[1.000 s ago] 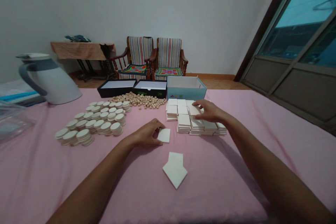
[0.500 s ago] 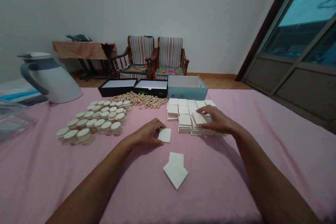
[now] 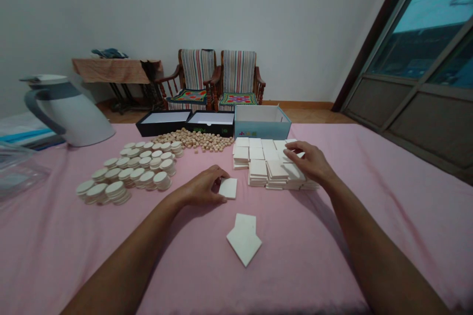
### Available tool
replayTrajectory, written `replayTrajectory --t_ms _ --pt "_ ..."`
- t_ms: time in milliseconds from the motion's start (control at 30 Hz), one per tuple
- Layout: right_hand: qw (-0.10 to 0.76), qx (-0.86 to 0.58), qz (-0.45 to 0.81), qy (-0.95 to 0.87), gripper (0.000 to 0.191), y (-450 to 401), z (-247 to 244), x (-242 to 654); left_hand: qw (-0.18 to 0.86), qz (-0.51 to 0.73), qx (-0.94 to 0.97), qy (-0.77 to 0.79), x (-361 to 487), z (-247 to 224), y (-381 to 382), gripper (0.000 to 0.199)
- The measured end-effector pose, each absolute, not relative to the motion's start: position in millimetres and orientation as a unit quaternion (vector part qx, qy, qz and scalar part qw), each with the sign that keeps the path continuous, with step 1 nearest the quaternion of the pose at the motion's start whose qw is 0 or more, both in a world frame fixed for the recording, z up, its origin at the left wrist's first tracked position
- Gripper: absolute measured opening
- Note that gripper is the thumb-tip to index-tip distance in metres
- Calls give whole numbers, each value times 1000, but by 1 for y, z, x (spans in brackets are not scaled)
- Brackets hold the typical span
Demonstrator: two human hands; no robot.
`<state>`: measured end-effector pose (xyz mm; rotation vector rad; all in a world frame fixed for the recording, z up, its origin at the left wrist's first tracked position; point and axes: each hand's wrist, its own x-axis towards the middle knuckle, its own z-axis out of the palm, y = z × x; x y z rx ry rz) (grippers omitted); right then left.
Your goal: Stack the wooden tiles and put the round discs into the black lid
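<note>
My left hand [image 3: 207, 185] pinches a white square tile [image 3: 228, 188] by its left side, low over the pink cloth. My right hand [image 3: 310, 159] is over the right part of the stacked square tiles [image 3: 258, 168], thumb and fingers apart, and I see no tile gripped in it. One tile [image 3: 277, 169] lies slightly askew on top of a front stack, left of that hand. Nearer to me, two square tiles [image 3: 244, 243] overlap on the cloth, the front one turned to a diamond.
White round discs [image 3: 147, 177] stand in several stacks at left, with small wooden cubes [image 3: 207, 140] heaped behind. Black box parts [image 3: 210, 129] and a light blue box [image 3: 262, 130] line the far edge. A grey-white jug [image 3: 79, 113] stands at far left on the pink cloth [image 3: 314, 256].
My right hand has let go of a tile on the front stack and moved right and slightly up. My left hand still holds its tile, almost in place.
</note>
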<state>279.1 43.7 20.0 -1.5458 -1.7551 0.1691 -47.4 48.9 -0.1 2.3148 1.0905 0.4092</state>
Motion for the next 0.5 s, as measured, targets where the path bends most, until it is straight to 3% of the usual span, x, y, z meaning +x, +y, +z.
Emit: replayTrajectory --t_ms 233,500 --pt "449 -617 35 -645 24 52 13 289 254 260 851 380 -28 20 40 44" --pt "437 -614 8 -657 20 48 15 289 187 270 857 398 19 30 59 48"
